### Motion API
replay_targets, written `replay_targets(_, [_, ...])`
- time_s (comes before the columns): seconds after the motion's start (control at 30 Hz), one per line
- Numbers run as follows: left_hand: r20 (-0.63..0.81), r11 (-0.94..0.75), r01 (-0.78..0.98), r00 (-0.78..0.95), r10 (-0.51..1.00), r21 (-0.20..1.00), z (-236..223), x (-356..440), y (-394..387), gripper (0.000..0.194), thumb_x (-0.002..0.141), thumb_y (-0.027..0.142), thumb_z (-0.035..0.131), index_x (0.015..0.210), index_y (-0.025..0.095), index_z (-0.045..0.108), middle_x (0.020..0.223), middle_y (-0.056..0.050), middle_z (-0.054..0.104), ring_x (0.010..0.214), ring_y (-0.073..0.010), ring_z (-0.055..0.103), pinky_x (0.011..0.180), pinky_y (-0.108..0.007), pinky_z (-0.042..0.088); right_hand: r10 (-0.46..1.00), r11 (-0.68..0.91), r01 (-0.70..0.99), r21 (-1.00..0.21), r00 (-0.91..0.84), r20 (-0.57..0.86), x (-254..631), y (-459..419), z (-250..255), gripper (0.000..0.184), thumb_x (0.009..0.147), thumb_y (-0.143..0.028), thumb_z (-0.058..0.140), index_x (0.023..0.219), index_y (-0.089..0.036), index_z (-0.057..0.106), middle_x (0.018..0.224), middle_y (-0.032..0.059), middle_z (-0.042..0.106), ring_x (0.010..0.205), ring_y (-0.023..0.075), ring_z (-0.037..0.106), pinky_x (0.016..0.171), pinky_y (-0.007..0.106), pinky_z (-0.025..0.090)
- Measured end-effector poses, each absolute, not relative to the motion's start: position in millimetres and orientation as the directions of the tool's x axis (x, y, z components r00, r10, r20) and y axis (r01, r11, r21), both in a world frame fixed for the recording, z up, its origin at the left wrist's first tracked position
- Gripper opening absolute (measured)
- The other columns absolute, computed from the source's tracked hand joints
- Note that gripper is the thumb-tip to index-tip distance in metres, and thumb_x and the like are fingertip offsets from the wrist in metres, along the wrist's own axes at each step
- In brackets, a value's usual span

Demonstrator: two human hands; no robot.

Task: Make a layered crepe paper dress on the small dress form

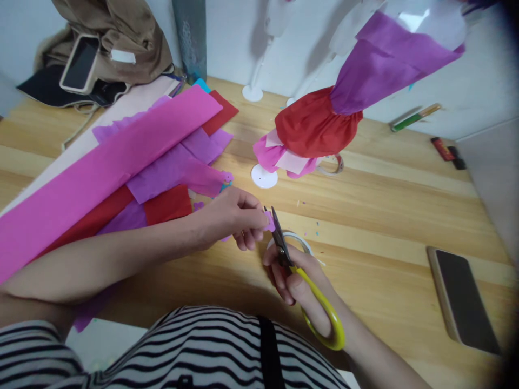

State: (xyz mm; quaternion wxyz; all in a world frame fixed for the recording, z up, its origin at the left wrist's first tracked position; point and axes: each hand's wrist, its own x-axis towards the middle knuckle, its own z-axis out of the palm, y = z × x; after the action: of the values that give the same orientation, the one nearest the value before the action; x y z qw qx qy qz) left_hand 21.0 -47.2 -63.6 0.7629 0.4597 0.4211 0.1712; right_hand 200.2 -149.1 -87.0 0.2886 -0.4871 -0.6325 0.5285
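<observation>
My left hand (237, 216) pinches a small purple paper scrap (268, 221) just above the wooden table (385, 216). My right hand (298, 283) grips yellow-handled scissors (320, 305), whose dark blades (279, 237) point up and meet the scrap. Under the scissors lies a roll of clear tape (298, 242), partly hidden by my right hand.
Sheets of pink, purple and red tissue paper (109, 167) spread over the left of the table. A stand dressed in red and purple paper (320, 127) rises at the centre back. A phone (464, 300) lies at right, another phone (80, 64) on a brown bag (130, 38) at back left.
</observation>
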Motion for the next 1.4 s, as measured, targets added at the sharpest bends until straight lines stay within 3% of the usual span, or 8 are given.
replay_targets(0.23, [-0.492, 0.517, 0.135, 0.575, 0.654, 0.845, -65.1, 21.9, -47.8, 0.015, 0.071, 0.014, 0.060, 0.055, 0.012, 0.060, 0.048, 0.002, 0.060, 0.038, -0.0076, 0.056, 0.037, -0.015, 0.043, 0.893, -0.121, 0.268, -0.956, -0.391, -0.223, 203.0, -152.3, -92.0, 0.061, 0.087, -0.079, 0.035, 0.093, -0.020, 0.053, 0.061, -0.0046, 0.042, 0.051, 0.0124, 0.038, 0.049, 0.029, 0.034])
replay_targets(0.77, [-0.466, 0.510, 0.081, 0.545, 0.697, 0.857, -64.7, 23.4, -49.3, 0.019, 0.073, 0.015, 0.060, 0.054, 0.012, 0.059, 0.047, 0.002, 0.059, 0.037, -0.0075, 0.054, 0.037, -0.016, 0.043, 0.903, -0.107, 0.282, -0.954, -0.373, -0.212, 201.5, -150.7, -91.7, 0.061, 0.087, -0.079, 0.035, 0.089, -0.021, 0.052, 0.063, -0.0026, 0.043, 0.054, 0.0139, 0.039, 0.048, 0.029, 0.031])
replay_targets(1.4, [-0.505, 0.523, 0.153, 0.579, 0.640, 0.839, -57.9, 23.9, -52.8, 0.016, 0.072, 0.010, 0.061, 0.056, 0.011, 0.059, 0.046, 0.002, 0.059, 0.040, -0.0068, 0.055, 0.042, -0.016, 0.047, 0.895, -0.117, 0.199, -0.973, -0.403, -0.190, 201.8, -150.6, -88.6, 0.056, 0.091, -0.074, 0.036, 0.099, -0.021, 0.053, 0.062, -0.0044, 0.044, 0.049, 0.0132, 0.038, 0.049, 0.031, 0.035])
